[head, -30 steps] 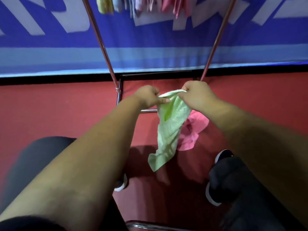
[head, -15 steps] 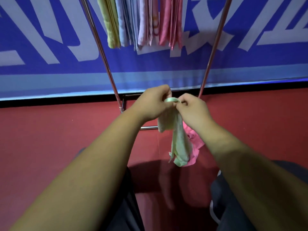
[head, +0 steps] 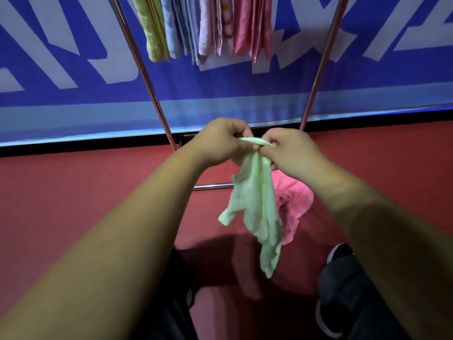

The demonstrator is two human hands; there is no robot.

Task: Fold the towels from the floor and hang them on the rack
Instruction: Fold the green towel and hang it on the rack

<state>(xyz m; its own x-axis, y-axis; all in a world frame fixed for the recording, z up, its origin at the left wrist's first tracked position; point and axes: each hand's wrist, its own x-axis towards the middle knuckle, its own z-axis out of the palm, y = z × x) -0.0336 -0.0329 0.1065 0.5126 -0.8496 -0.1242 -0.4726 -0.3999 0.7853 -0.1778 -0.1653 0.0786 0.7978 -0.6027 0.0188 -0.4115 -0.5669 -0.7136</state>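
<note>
Green towel (head: 257,204) is held in mid-air above the floor (head: 73,192), in front of the rack (head: 323,60). Its top edge is pinched by the L hand (head: 220,141) & R hand (head: 289,150), fingers of both curled round the cloth, hands nearly touching. The rest hangs crumpled. Pink towel (head: 296,200) is seen lying on the floor just behind, near the rack's bottom bar. Folded towels (head: 208,28) are hung on the rack up top.
</note>
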